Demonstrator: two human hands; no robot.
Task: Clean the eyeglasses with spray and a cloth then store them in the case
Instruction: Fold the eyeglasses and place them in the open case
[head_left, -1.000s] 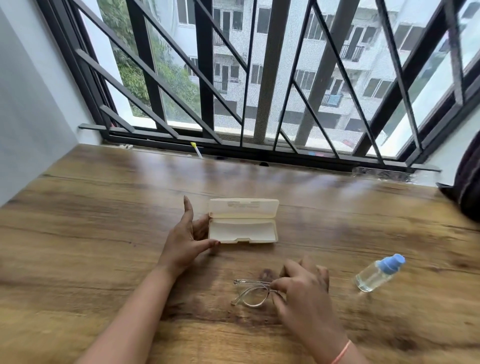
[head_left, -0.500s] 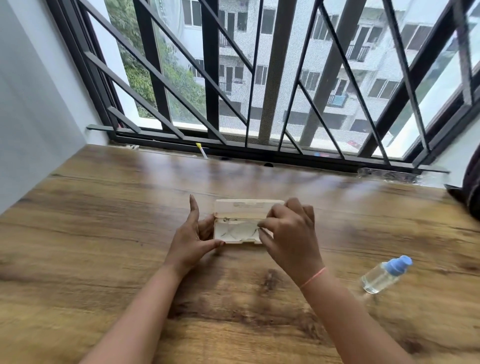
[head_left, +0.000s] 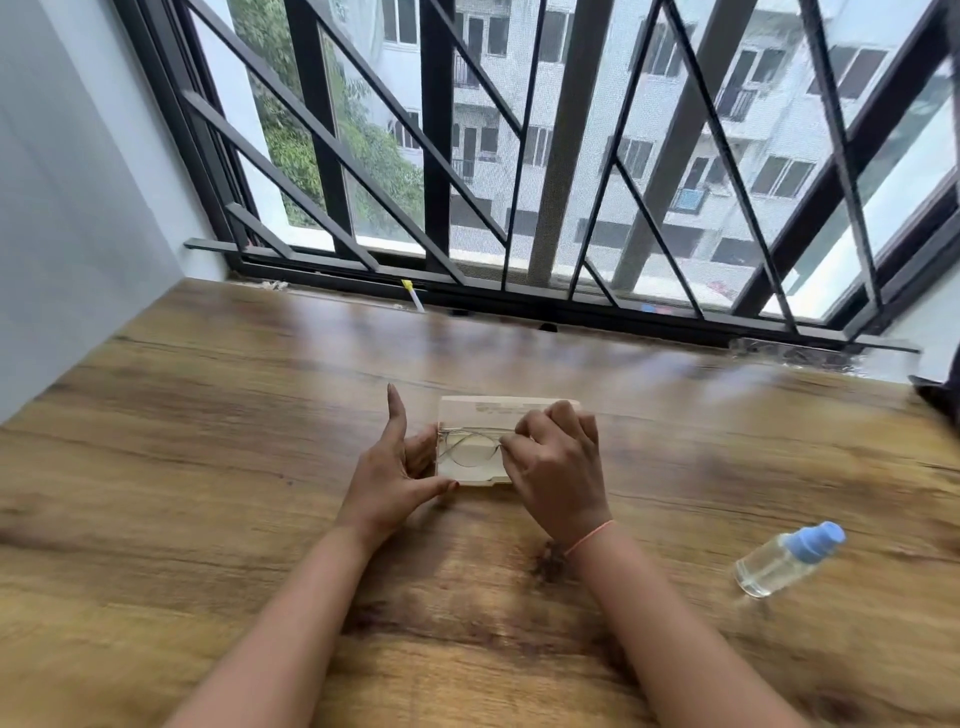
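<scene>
Eyeglasses (head_left: 470, 448) in case (head_left: 475, 479), label (head_left: 496, 409) unreadable

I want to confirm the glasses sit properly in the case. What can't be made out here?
Head view: right half of the eyeglasses is hidden behind the right hand.
Head view: right end of the case is covered by that hand too.
Head view: print on the lid is too blurred to read.
Head view: the dark object at the right edge is cut off.

The right hand (head_left: 556, 467) hides one end of the eyeglasses (head_left: 470, 448) and case (head_left: 467, 410).
</scene>
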